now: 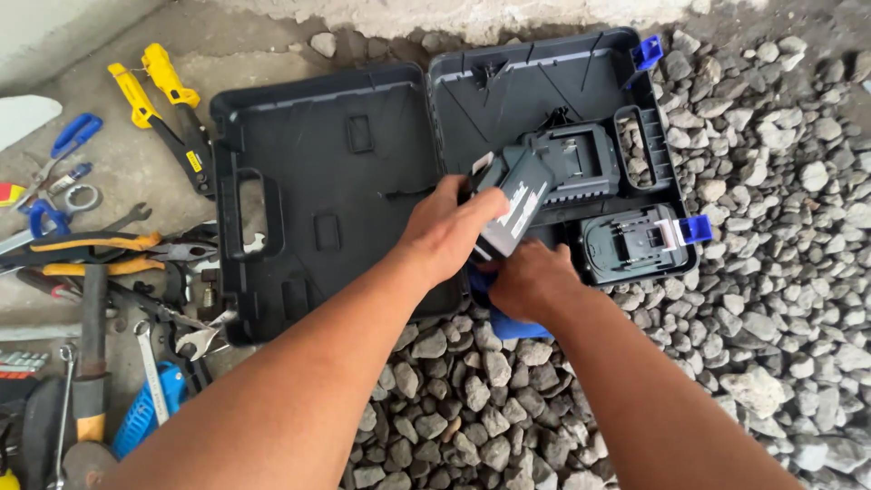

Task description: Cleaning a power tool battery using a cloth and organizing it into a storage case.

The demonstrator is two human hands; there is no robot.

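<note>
head view: both hands, left (446, 229) and right (529, 281), grip a grey battery (513, 204) tilted over the open case (363, 181), steadying it from both sides.

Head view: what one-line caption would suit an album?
Both hands grip a battery pack over an open black case on gravel.

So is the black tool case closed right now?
No, the black tool case lies wide open on the gravel, with both halves flat and a battery pack visible in its right half.
</note>
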